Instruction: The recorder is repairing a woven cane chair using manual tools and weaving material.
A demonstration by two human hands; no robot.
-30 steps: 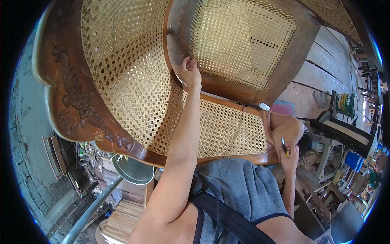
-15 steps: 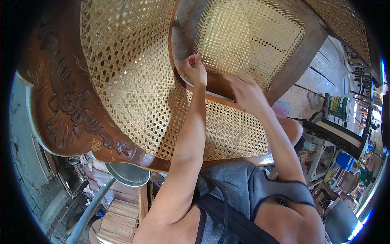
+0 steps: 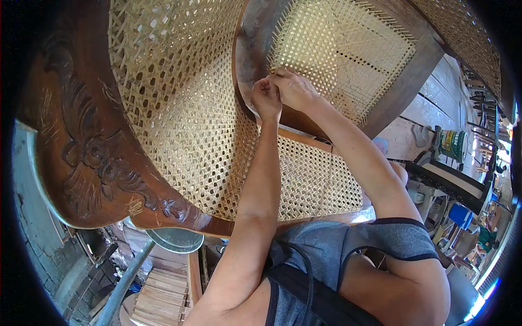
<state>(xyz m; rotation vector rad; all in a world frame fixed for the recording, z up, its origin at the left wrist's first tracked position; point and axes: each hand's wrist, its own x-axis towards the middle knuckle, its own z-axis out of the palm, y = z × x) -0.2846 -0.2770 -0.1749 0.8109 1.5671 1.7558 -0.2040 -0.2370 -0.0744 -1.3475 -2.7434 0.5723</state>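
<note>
My left hand (image 3: 266,98) is closed in a pinch at the near left corner of a cane panel (image 3: 307,46), whose loose strand ends stick out around its edge. Fingertip to fingertip with it, my right hand (image 3: 295,91) is closed too, its fingers bent over the panel's edge. Whatever they pinch is too small or hidden to make out. A dark wooden frame (image 3: 254,41) surrounds this panel. Beneath my forearms spreads a larger woven cane surface (image 3: 187,130), bordered by brown wood with carved flowers (image 3: 98,155) on the left.
Another cane panel (image 3: 465,35) stands at the far right. On the right are a green bucket (image 3: 454,144), a black-edged frame (image 3: 448,180) and a blue container (image 3: 461,215). A metal basin (image 3: 175,242), a slatted wooden piece (image 3: 162,293) and a grey pipe (image 3: 122,285) lie at lower left.
My right hand has moved left from the panel's near edge and now meets my left hand at the corner. The left hand stays at that corner, its fingers still pinched.
</note>
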